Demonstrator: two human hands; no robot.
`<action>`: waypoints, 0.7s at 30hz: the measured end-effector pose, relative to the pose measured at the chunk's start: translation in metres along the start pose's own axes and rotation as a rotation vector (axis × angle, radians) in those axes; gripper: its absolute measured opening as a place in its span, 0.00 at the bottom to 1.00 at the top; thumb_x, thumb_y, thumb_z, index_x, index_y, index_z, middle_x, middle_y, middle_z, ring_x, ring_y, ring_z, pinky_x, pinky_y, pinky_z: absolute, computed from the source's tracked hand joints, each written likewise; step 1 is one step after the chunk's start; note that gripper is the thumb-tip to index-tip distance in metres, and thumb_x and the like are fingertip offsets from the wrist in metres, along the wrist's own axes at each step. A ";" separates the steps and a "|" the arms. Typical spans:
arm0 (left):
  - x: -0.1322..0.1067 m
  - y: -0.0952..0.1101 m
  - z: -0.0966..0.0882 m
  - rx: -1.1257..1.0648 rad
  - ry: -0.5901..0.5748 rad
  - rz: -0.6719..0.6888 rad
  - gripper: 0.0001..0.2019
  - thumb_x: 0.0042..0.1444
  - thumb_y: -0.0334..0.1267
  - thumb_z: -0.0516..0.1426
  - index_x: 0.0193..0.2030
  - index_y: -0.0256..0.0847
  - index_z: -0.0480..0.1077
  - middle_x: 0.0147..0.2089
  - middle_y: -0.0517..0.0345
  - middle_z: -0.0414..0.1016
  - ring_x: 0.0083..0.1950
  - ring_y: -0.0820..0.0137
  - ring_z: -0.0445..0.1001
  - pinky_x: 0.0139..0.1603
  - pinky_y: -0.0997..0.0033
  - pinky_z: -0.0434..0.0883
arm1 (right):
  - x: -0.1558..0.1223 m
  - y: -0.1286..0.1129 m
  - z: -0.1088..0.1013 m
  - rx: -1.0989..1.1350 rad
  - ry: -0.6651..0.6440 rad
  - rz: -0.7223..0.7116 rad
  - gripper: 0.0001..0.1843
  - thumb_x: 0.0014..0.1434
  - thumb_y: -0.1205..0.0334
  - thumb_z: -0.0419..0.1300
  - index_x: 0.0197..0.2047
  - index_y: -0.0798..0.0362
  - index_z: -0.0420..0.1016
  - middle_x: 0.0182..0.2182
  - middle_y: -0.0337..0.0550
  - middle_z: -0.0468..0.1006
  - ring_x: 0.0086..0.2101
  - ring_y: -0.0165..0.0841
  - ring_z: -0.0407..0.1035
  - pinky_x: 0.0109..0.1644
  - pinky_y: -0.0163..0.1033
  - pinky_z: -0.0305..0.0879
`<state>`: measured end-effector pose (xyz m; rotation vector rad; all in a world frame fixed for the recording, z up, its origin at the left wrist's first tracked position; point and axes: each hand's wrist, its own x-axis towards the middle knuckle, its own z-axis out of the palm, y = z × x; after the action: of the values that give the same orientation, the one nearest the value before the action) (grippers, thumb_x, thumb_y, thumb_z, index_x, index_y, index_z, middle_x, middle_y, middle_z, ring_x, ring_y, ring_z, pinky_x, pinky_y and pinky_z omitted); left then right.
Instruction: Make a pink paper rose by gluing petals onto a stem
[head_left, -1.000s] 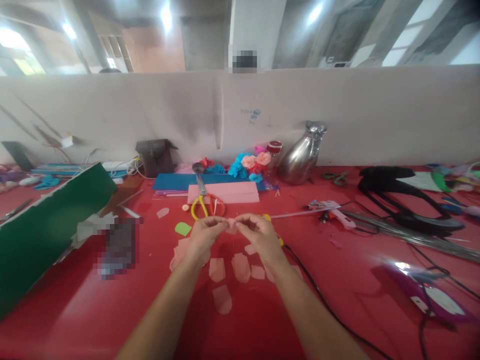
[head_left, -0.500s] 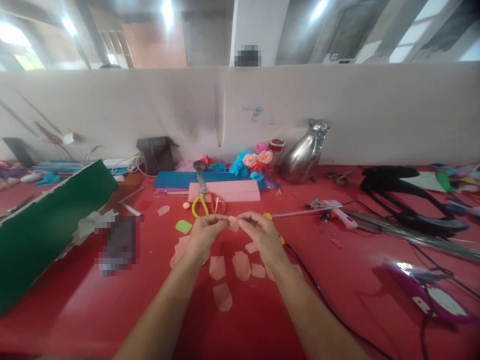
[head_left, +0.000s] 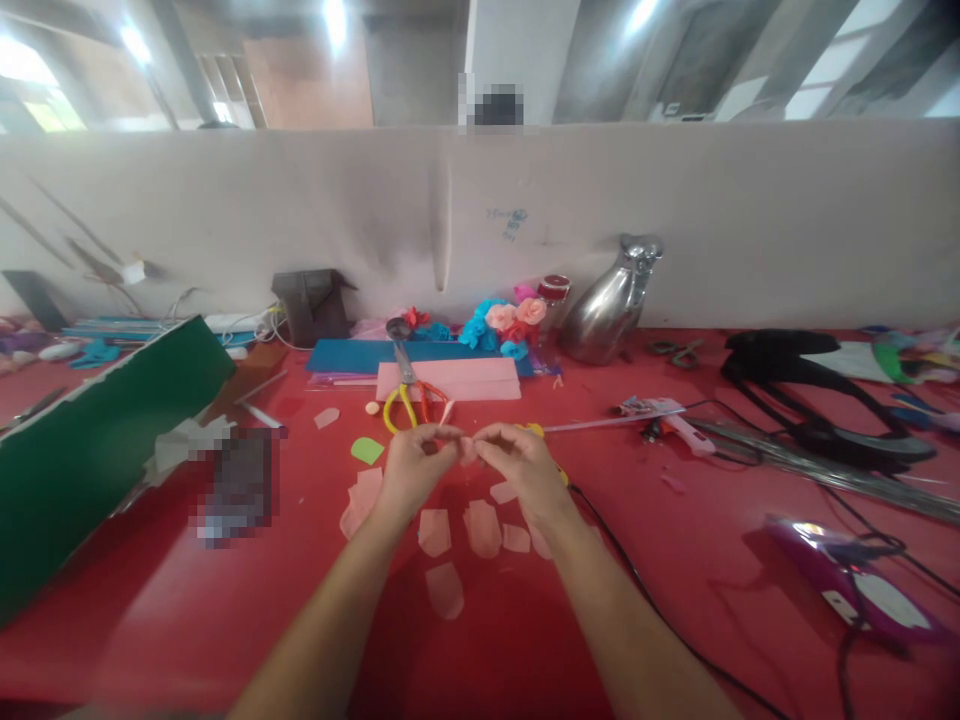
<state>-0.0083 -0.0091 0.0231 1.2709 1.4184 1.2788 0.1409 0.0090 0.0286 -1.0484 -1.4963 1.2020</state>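
Both hands meet over the middle of the table. My left hand (head_left: 420,462) and my right hand (head_left: 519,465) pinch a small pink paper petal (head_left: 468,452) between their fingertips. A thin pale stick (head_left: 448,412) shows just above the left fingers; whether they grip it I cannot tell. Cut pink paper petals lie under and around the hands, among them a rounded piece (head_left: 482,530) and a lower one (head_left: 445,590). A green paper template (head_left: 367,451) is left of my left hand. Scissors with yellow and red handles (head_left: 403,400) rest just beyond it.
Folded pink paper (head_left: 487,378) and paper flowers (head_left: 499,325) lie at the back, beside a steel jug (head_left: 606,310). A glue gun (head_left: 679,428) and a purple corded device (head_left: 862,590) are on the right. A green board (head_left: 112,450) stands at left. A black cable (head_left: 637,570) runs past my right forearm.
The petal between my fingertips has shifted slightly downward and looks narrower. The pale stick by my left fingers has moved a little to the right. Things on the table stay put.
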 end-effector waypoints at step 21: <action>-0.005 0.007 0.005 -0.083 0.049 0.085 0.11 0.45 0.41 0.60 0.35 0.39 0.75 0.22 0.62 0.66 0.21 0.78 0.55 0.22 0.75 0.53 | -0.007 0.000 0.008 -0.161 0.187 -0.141 0.07 0.52 0.58 0.58 0.30 0.52 0.74 0.27 0.42 0.77 0.29 0.33 0.70 0.35 0.37 0.66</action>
<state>-0.0020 -0.0133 0.0288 1.2630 1.3428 1.4196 0.1342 0.0007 0.0270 -1.1098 -1.5108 0.8717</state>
